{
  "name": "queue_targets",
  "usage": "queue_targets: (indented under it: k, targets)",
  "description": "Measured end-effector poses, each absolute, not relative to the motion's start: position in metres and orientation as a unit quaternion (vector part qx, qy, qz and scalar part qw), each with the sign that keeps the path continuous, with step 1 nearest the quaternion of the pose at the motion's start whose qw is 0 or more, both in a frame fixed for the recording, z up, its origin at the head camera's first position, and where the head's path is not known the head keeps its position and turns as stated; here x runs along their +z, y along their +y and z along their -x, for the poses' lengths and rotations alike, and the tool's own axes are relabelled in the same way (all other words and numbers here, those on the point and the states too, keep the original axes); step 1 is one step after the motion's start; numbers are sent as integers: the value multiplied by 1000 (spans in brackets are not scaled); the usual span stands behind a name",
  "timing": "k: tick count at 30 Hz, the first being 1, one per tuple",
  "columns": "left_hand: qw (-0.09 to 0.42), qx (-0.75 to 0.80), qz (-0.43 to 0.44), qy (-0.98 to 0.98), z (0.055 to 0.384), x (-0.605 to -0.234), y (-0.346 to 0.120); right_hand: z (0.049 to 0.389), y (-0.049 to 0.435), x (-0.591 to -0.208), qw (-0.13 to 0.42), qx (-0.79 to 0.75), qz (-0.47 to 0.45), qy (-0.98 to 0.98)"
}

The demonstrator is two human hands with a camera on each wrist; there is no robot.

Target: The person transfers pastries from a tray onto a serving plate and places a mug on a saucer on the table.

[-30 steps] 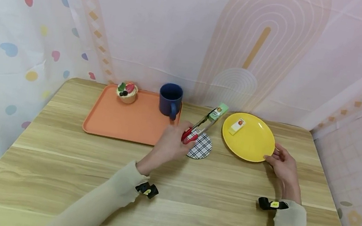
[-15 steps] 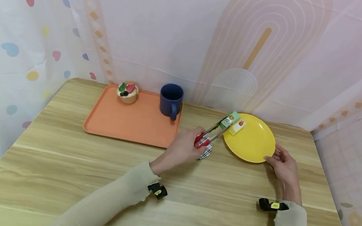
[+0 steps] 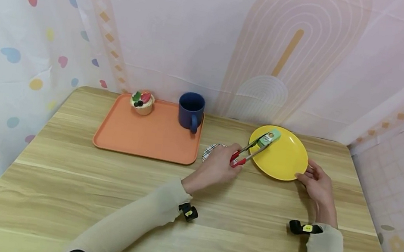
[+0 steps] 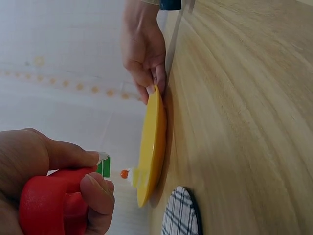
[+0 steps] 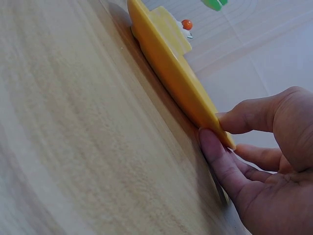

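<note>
L hand (image 3: 219,162) grips tongs (image 4: 46,205); green block (image 3: 269,138) in tips, fwd-right of its fingers, long axis approx. in line w/ tongs. R hand (image 3: 317,186) pinches plate (image 3: 280,161); block-to-plate clearance unclear.

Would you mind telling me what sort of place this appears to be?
Probably a staged tabletop corner rather than a working kitchen: a wood-grain table bearing a yellow plate and orange tray stands against a printed, sheet-like backdrop.

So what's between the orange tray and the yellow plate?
In the head view: a checked coaster, partly hidden by the left hand gripping red-handled tongs.
</note>
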State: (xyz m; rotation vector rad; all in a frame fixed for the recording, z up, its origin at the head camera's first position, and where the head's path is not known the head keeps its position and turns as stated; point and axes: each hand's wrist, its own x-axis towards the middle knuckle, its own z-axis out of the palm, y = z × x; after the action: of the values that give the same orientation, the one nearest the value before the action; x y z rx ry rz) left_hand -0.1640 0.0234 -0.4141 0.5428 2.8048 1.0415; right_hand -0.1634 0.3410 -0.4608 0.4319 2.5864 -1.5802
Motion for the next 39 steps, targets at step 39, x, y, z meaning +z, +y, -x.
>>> queue_targets:
  k: [39]
  targets:
    - [90, 343, -195, 915, 188, -440, 66, 166, 338, -459, 40, -523, -155, 837]
